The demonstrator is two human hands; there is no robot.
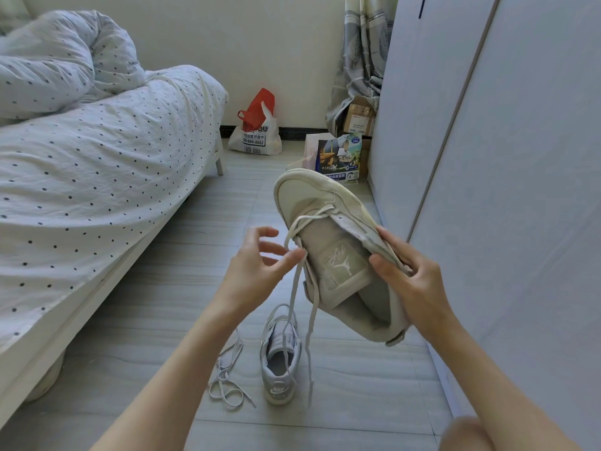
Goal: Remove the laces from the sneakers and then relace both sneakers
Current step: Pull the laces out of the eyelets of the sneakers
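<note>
Cream sneaker [338, 242] gripped by right hand [411, 278], left hand [260, 265] pinching its lace [294, 288]

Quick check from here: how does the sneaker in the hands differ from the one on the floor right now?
The held sneaker is off the floor, tilted, gripped by the right hand; the floor sneaker stands on its sole. The held sneaker keeps a lace in its front eyelets, pinched by the left hand; the floor sneaker looks unlaced, with a loose lace beside it. Both are pale.
</note>
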